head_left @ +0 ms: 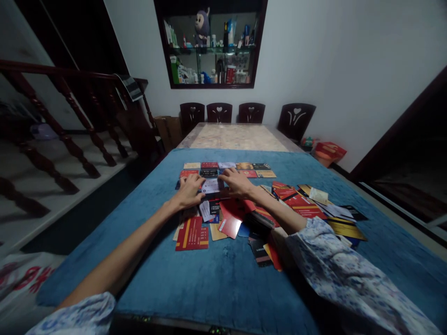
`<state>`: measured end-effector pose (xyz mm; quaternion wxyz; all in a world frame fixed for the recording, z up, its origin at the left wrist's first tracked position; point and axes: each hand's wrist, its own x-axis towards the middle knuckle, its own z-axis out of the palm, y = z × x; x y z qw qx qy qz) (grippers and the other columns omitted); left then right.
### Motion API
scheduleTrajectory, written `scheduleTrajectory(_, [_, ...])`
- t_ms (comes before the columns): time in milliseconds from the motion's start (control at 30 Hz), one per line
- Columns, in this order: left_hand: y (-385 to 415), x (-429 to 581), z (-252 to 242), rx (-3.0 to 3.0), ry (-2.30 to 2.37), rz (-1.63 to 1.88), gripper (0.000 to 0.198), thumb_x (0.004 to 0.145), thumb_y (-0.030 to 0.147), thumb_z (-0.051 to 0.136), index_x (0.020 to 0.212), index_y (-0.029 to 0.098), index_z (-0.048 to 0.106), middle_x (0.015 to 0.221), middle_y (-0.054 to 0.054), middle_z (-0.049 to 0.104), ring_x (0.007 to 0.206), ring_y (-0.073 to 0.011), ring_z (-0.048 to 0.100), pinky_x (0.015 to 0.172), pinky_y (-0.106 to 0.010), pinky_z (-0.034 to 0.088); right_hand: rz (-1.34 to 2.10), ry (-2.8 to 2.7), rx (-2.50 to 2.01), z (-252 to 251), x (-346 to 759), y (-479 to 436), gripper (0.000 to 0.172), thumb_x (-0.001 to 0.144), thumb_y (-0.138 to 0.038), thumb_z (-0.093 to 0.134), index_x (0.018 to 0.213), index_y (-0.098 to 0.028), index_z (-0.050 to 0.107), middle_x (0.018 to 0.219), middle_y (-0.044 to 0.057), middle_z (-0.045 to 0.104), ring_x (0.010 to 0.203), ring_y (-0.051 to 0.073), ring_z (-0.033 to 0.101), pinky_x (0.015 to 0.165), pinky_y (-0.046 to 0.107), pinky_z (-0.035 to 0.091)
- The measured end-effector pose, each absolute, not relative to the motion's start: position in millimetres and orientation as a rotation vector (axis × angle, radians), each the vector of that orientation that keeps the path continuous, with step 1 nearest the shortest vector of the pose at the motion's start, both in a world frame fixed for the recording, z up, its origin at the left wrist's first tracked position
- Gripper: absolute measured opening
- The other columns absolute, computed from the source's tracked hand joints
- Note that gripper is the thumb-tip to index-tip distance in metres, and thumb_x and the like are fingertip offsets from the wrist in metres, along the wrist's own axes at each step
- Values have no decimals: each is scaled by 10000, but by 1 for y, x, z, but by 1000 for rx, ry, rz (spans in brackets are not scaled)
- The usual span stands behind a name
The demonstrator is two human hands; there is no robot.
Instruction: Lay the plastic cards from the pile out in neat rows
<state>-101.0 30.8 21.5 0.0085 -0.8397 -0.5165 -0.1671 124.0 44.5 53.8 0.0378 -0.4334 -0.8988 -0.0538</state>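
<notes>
As the head view shows, the white card (211, 187) lies between the left hand (189, 190), thumb and fingers apart, and the right hand (239, 183), fingers curled; whether either pinches it, I cannot tell. Pushing too far could skew the card rows (227, 165) beyond it; a dragging wrist could scatter the loose pile (233, 211) nearer.
</notes>
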Motion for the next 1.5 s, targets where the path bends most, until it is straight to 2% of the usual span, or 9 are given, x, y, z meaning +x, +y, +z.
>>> scheduleTrajectory(333, [57,-81,30,-2655,-1585,-488,462,796,235,638,1255,194,608,1246,-148,566,1208,-356,474,991,-554,359,-234,-2779,-1344,59,146,70,502,873,-432,640,1320,-207,602,1280,165,573,1178,323,462,929,448,412])
scheduleTrajectory(533, [77,-68,35,-2683,-1554,-465,424,819,343,658,1213,191,627,1213,-133,570,1177,-338,480,987,-526,360,-235,-2768,-1391,61,157,88,452,860,-452,646,1254,-232,634,1270,149,578,1164,317,465,863,397,423])
scheduleTrajectory(700, [95,-57,39,-2641,-1581,-389,432,803,304,644,1223,204,623,1271,-149,553,1198,-368,461,979,-559,352,-240,-2765,-1432,65,164,103,454,860,-440,643,1269,-247,620,1256,147,595,1155,316,472,826,375,429])
scheduleTrajectory(1033, [128,-40,53,-2614,-1575,-264,309,793,244,624,1089,177,679,1178,-150,587,1145,-367,480,916,-522,381,-174,-2754,-1509,71,168,133,334,862,-385,641,1159,-233,668,1193,135,640,1128,311,516,837,388,439])
scheduleTrajectory(1200, [145,-33,52,-2619,-1589,-244,261,772,243,632,1017,165,677,1163,-152,585,1139,-369,471,902,-519,386,-173,-2746,-1541,69,172,151,330,870,-389,631,1159,-233,669,1194,131,647,1149,315,527,830,372,443])
scheduleTrajectory(1500, [173,-21,49,-2595,-1679,-55,285,766,231,587,1024,165,688,1207,-163,576,1195,-394,452,896,-527,410,-94,-2771,-1617,63,175,179,361,866,-391,616,1194,-248,658,1227,101,678,1174,301,545,838,345,461])
